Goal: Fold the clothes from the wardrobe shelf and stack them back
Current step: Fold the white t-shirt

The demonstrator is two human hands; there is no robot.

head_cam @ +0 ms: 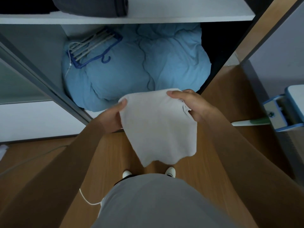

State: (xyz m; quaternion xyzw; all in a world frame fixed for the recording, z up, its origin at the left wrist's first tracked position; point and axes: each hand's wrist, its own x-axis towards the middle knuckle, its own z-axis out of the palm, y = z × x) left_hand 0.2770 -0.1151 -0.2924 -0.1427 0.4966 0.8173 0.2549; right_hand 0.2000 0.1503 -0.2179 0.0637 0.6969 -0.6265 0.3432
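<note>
A pale white-grey garment [158, 125] hangs in front of me, above the wooden floor and just outside the open wardrobe. My left hand [113, 116] pinches its upper left edge, thumb on top. My right hand [190, 104] grips its upper right corner, where the cloth bunches. The lower part of the garment dangles free toward my feet. The white wardrobe shelf [148, 19] runs across the top of the view, with dark folded clothes [92, 5] stacked at its left.
Below the shelf a bulky light-blue duvet [139, 66] fills the compartment, with a blue hanger [92, 48] lying on it. A sliding door frame [41, 79] slants at left. A blue and white object [286, 109] stands at right. A white cable [87, 199] trails by my body.
</note>
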